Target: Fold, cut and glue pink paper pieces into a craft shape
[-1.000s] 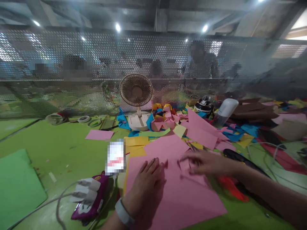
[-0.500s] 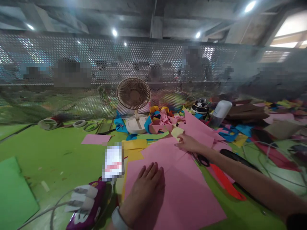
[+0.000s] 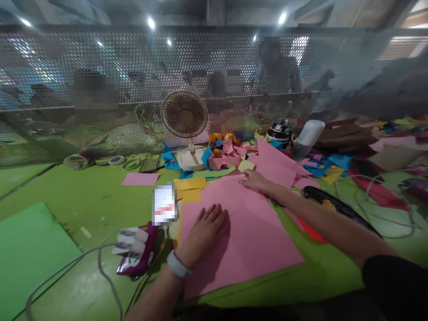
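A large pink paper sheet (image 3: 247,236) lies on the green table in front of me. My left hand (image 3: 205,229) rests flat on its near left part, fingers stretched out, a white band on the wrist. My right hand (image 3: 254,180) reaches far forward and its fingers pinch the far corner of the pink sheet. Just beyond that corner lie a small yellow note (image 3: 246,166) and a heap of folded coloured papers (image 3: 230,154).
A small desk fan (image 3: 185,120) stands at the back before a perforated metal screen (image 3: 100,89); people sit behind it. A purple power strip (image 3: 135,254) with white plugs lies left. Tape rolls (image 3: 76,161), a green board (image 3: 23,249), scissors (image 3: 329,203) and cables surround.
My right hand left the middle of the pink sheet and stretched out to its far corner, then took hold there. My left hand stayed flat on the sheet.
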The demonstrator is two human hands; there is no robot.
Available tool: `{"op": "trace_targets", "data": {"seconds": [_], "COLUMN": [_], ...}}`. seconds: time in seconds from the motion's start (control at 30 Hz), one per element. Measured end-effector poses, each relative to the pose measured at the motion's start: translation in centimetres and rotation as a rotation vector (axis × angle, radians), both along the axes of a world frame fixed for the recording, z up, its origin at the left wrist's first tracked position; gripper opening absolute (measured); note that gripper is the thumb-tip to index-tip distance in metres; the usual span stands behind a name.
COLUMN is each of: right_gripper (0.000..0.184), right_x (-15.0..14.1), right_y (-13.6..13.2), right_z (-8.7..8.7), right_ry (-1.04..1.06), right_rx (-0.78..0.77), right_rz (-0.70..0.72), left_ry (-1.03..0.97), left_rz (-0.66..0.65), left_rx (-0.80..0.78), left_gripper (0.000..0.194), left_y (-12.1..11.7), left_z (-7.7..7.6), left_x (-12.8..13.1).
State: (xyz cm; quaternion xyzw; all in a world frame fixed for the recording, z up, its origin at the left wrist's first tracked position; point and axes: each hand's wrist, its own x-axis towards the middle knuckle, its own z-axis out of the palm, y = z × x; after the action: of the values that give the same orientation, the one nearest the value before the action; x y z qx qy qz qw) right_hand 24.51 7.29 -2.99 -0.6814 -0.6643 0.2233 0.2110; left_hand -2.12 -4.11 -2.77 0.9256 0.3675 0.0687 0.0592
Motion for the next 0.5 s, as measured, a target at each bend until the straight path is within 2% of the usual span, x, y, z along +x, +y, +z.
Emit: {"op": "trace_targets", "data": {"seconds": [0.23, 0.37, 0.5], "right_gripper": [0.04, 0.045, 0.053], "right_x": [-0.4, -0.3, 0.2], "right_y": [0.0, -0.3, -2.0], "right_z": [0.8, 1.5, 2.0], "right_ry": [0.101, 0.194, 0.313], "right_rx": [-0.042, -0.052, -0.048], "right_rz": [-0.046, -0.068, -0.045], "left_ry": [-0.044, -0.124, -0.192], "left_rz": [-0.012, -0.001, 0.026], "left_rx": [-0.012, -0.015, 0.001], "left_gripper": [0.044, 0.045, 0.039], "left_y": [0.0, 0.1, 0.2], "left_z": [0.2, 0.3, 0.9], "left_x": [-0.2, -0.3, -0.2]}}
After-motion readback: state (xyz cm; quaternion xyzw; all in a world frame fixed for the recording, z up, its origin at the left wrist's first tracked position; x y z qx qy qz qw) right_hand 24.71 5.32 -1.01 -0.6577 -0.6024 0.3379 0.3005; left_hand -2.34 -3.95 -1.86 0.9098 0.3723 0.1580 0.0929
